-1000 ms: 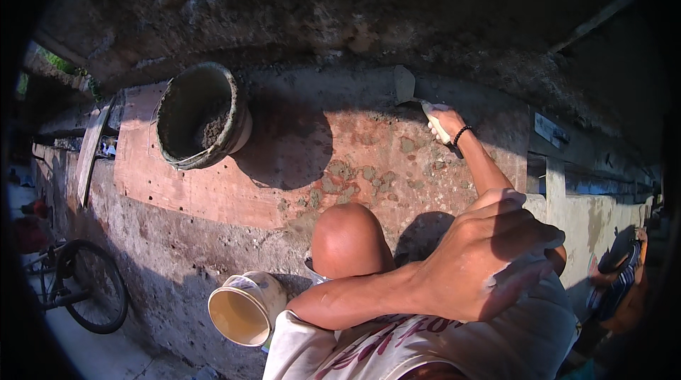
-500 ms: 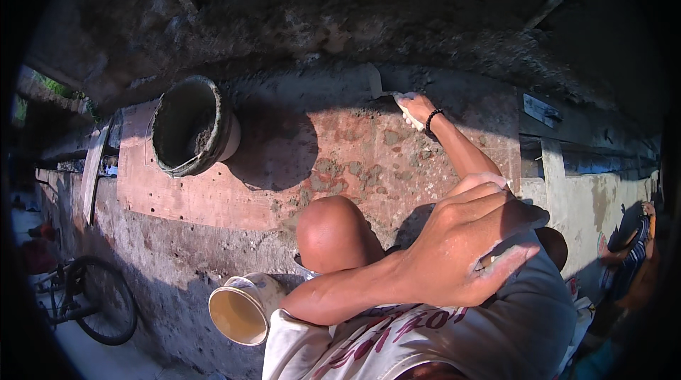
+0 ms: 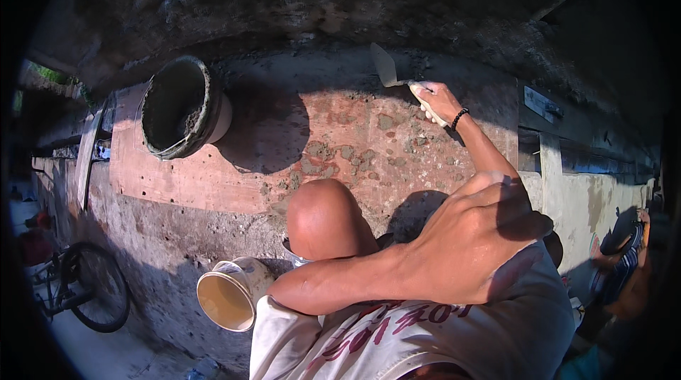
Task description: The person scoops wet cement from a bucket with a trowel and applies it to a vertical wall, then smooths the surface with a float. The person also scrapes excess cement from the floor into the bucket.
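Observation:
My right hand (image 3: 438, 102) grips the pale handle of a pointing trowel (image 3: 384, 65). Its grey blade points away toward the dark wall, just above the far edge of a reddish board (image 3: 191, 185) spotted with mortar. A black beaded bracelet (image 3: 460, 119) circles that wrist. Close to the camera, my left hand (image 3: 482, 227) crosses over to the right, in front of my right forearm. Its fingers are curled down and mostly hidden, so what they hold, if anything, cannot be seen. Left on the board stands a mortar-crusted bucket (image 3: 221, 119) with grey mortar inside.
A smaller whitish bucket (image 3: 255, 282) stands beside my bent knee (image 3: 328, 220). At the right, a flat plastering float (image 3: 543, 105) lies near the wall. A bicycle wheel (image 3: 96, 288) shows at lower left. Another person (image 3: 626, 266) is at the far right.
My right hand has moved slightly right, and the trowel blade now shows more of its face. My left hand has turned, hiding its thumb and palm side. The whole view has shifted a little.

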The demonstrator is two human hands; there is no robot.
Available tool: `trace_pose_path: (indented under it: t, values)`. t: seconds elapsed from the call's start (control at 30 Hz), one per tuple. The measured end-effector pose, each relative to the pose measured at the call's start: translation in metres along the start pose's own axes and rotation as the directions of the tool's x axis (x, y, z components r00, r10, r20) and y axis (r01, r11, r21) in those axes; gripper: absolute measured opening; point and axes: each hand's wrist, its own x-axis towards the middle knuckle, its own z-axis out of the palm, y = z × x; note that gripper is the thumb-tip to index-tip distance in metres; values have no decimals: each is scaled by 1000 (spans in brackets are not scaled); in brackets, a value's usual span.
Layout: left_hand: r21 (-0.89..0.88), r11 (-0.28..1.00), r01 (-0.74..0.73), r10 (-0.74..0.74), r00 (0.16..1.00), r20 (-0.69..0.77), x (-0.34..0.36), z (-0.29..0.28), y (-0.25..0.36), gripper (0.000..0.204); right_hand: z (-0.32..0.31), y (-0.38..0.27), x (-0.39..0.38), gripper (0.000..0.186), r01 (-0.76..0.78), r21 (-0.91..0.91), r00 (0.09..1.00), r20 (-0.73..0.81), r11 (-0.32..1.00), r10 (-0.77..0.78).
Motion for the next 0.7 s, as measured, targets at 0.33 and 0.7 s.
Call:
trace_pose_path:
  t: [0.33, 0.7]
  values:
    - [87, 994, 68, -70, 997, 17, 1, 18, -2, 19, 12, 34, 23, 37, -98, -73, 990, -109, 992, 90]
    - [146, 987, 64, -84, 988, 132, 4, 24, -12, 27, 68, 10, -12, 39, 129, -116, 983, 142, 985, -112]
